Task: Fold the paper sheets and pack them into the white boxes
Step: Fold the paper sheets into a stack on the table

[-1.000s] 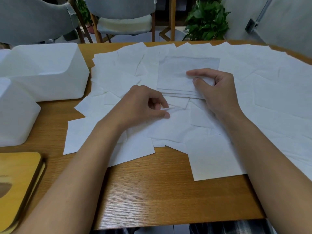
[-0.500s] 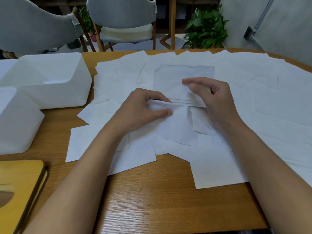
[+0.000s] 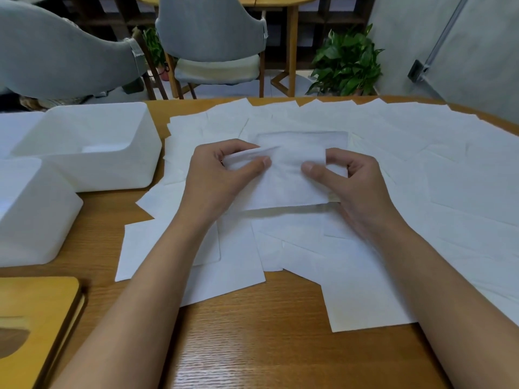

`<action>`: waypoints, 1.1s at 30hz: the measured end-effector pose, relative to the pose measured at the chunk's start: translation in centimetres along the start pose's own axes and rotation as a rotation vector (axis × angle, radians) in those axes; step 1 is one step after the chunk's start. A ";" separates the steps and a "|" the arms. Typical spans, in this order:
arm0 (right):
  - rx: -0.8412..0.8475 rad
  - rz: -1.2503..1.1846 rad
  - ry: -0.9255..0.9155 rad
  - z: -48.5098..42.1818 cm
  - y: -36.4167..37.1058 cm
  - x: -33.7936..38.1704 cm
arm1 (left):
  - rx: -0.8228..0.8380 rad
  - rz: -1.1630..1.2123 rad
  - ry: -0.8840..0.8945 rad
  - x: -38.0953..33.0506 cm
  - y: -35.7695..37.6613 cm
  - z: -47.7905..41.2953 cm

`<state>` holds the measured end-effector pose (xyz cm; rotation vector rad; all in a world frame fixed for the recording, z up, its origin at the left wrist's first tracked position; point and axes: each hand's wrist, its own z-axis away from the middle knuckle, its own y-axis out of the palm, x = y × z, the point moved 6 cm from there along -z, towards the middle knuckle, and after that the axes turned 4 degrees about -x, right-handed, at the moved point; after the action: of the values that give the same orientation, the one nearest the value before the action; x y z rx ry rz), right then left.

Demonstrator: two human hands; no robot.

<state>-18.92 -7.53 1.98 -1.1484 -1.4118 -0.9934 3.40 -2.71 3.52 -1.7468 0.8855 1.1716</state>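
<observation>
Both hands hold one paper sheet (image 3: 292, 183) just to the right of the open white box (image 3: 92, 164), lifted slightly off the sheets below. The left hand (image 3: 222, 175) pinches the sheet's left edge, thumb on top and fingers curled behind it. The right hand (image 3: 359, 183) pinches the right edge the same way, thumb pressed on the paper and forefinger hooked over the upper corner. The top edge of the sheet looks turned over between the two hands.

Right of the box and just beyond the held sheet lies a greyish stack of folded sheets (image 3: 306, 137), its near part hidden by the held one. Loose sheets (image 3: 427, 164) cover the wooden surface (image 3: 252, 346) from beside the box out to the right, overlapping at many angles.

Something pale lies in the bottom of the open box; it may be folded paper, but the glare is too strong to tell. A second white box (image 3: 31, 217) stands nearer than the open one, touching or almost touching it. Nearer again lies a wooden lid (image 3: 36, 313) with an oval slot. Beyond the box stand grey chairs (image 3: 213, 32) and, further right, a potted plant (image 3: 345, 60).
</observation>
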 end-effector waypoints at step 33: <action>-0.087 0.228 -0.100 -0.7 -1.7 0.9 | 0.017 -0.189 0.309 -0.3 2.1 0.7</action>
<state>-20.52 -8.42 2.94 -1.4066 -1.2909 -0.8517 1.18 -2.91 3.14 -1.9827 0.8827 0.7818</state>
